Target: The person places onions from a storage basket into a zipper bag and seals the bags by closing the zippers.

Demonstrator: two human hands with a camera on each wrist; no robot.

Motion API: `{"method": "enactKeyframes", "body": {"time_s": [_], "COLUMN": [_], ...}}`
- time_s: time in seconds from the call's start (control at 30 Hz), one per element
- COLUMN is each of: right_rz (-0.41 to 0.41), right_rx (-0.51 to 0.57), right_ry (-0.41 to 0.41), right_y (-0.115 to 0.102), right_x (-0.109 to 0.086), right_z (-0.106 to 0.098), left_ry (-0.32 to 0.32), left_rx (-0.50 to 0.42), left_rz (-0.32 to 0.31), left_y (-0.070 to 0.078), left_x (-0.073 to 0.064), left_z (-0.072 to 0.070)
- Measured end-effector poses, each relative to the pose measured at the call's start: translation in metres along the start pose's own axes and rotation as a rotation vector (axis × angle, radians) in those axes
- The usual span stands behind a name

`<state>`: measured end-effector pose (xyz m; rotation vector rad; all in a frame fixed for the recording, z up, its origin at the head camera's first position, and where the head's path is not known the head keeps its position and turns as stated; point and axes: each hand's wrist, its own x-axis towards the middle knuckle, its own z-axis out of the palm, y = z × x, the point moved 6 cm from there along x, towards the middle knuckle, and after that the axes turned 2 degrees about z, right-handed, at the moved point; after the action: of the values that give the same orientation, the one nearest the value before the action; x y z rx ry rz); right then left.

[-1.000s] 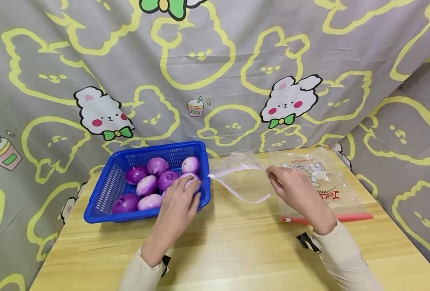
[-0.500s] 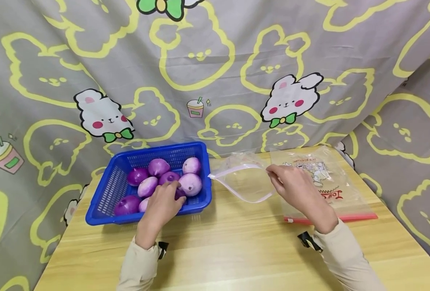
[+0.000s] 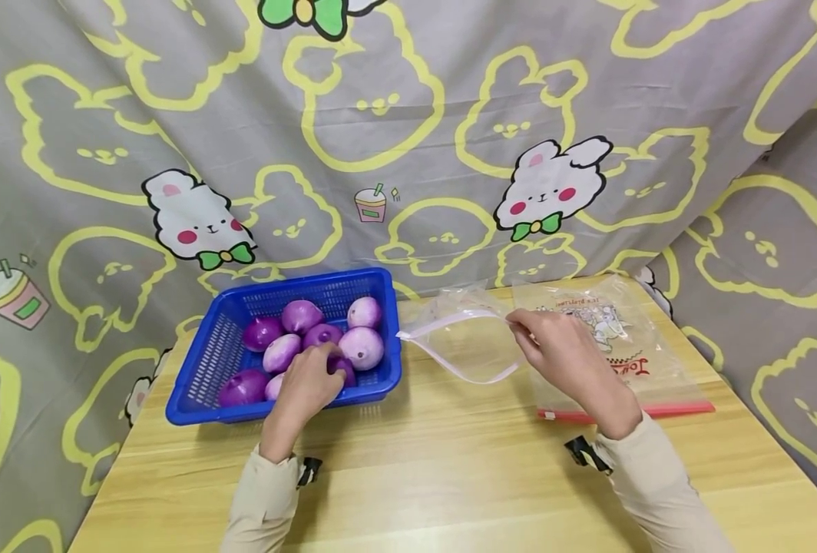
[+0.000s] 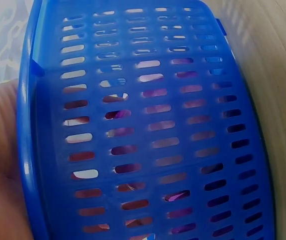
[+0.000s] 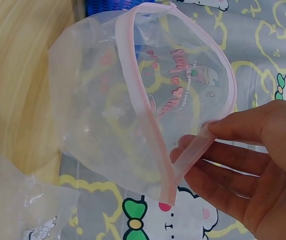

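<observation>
In the head view, my left hand (image 3: 310, 380) reaches over the front rim of a blue plastic basket (image 3: 208, 415) of red onions. Its fingers and thumb curl round a dark purple onion (image 3: 345, 370) near the front, partly covering it. A paler onion (image 3: 362, 348) sits just to the right. The left wrist view shows mostly the slotted basket wall (image 4: 148, 130), with the hand's edge (image 4: 0, 165) beyond the rim and its fingers hidden. My right hand (image 3: 560, 349) pinches the pink-edged mouth of a clear zip bag (image 5: 97, 100), which gapes wide toward the basket.
A second clear bag (image 3: 646, 338), printed and with a red slider strip (image 3: 671, 412), lies flat under and beyond the right forearm. All of this rests on a wooden table (image 3: 436, 476). A patterned grey curtain (image 3: 408, 115) rises right behind the basket and bags.
My left hand has left the pale onion at the basket's right and moved left and nearer to a dark purple one. My right hand keeps the bag in nearly the same place.
</observation>
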<state>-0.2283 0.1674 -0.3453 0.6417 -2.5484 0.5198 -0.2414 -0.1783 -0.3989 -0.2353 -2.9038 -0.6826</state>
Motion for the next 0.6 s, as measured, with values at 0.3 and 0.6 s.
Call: {"method": "enactKeyframes", "body": {"time_s": [0.3,0.6], "right_rz": [-0.002,0.008], "right_rx": [-0.016,-0.002], "right_ry": [-0.005,0.006], "right_y": [-0.006,-0.005], "right_x": [0.000,-0.002], "right_z": [0.006,-0.001], "left_ry": [0.025,0.088], "left_rx": [0.016,-0.013], "left_rz": [-0.011,0.039], "left_y": [0.002,0.012], "left_x": [-0.004,-0.007], "left_z": [-0.004,-0.009]}}
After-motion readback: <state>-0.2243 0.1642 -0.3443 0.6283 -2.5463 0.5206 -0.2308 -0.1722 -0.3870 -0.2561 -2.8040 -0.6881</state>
